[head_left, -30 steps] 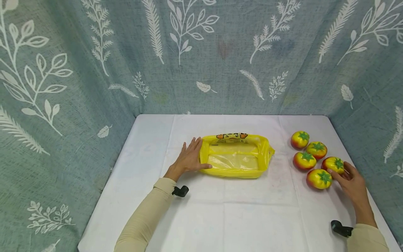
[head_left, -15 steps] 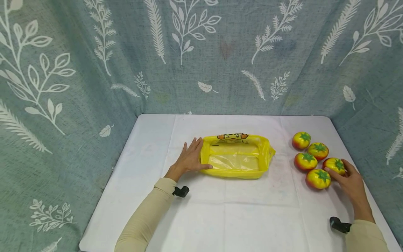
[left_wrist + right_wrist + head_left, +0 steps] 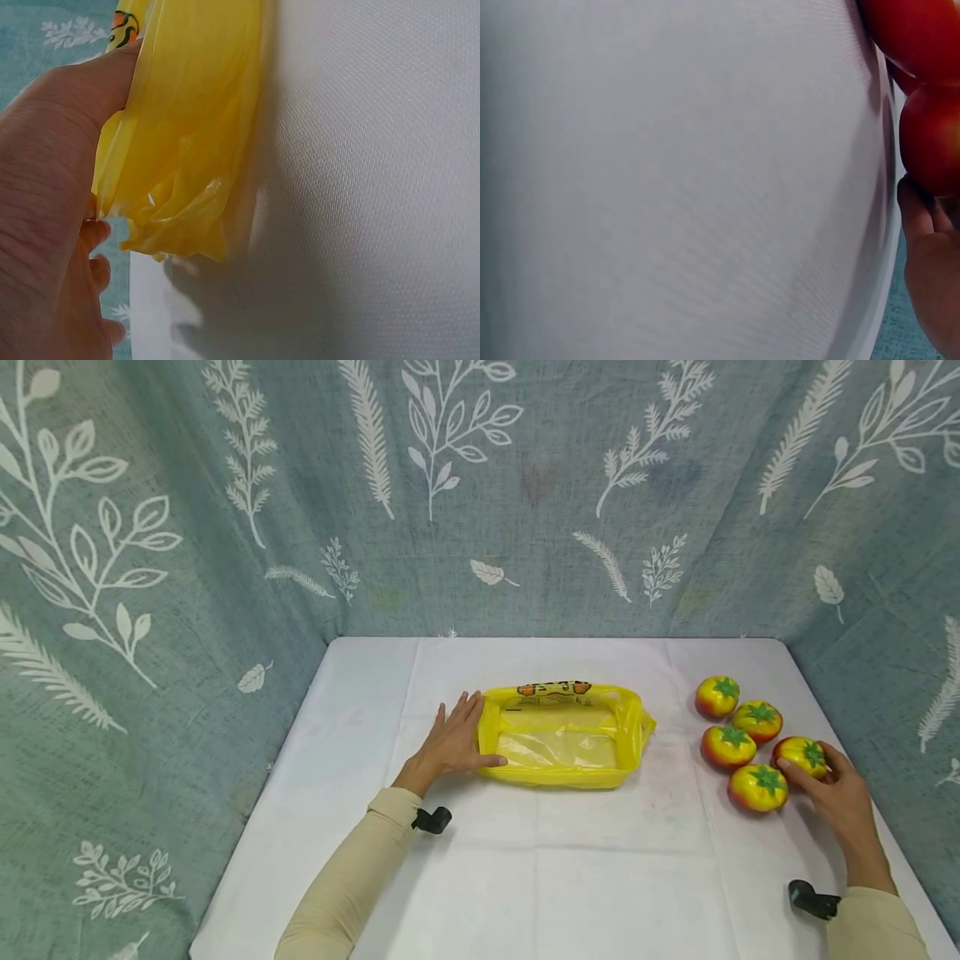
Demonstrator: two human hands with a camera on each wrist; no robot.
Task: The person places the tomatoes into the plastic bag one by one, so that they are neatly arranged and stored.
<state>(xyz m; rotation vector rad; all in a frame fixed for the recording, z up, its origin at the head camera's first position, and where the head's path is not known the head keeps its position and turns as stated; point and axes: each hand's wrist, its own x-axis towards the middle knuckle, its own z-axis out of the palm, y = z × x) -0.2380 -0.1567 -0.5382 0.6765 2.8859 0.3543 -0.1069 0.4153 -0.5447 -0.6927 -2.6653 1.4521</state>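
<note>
A yellow plastic bag (image 3: 557,777) lies with its mouth spread wide near the middle of the table. At its left end, my left hand (image 3: 448,739) rests with fingers straight and apart, the thumb along the front rim. The left wrist view shows that thumb against the bag's side (image 3: 191,112). Far to the right, my right hand (image 3: 843,793) has thumb and fingers around a red-and-yellow tomato (image 3: 799,757) with a green star-shaped top. In the right wrist view only part of this hand (image 3: 934,262) shows, touching a red tomato (image 3: 934,139).
More tomatoes sit close beside the held one: a front tomato (image 3: 757,788), a left tomato (image 3: 727,747), a middle tomato (image 3: 757,721) and a back tomato (image 3: 717,696). A white cloth covers the table (image 3: 600,893). Patterned grey-green curtains (image 3: 540,568) hang around it.
The right hand and its tomato have shifted very slightly to the right, apart from the neighbouring tomatoes. The left hand and the bag hold their place.
</note>
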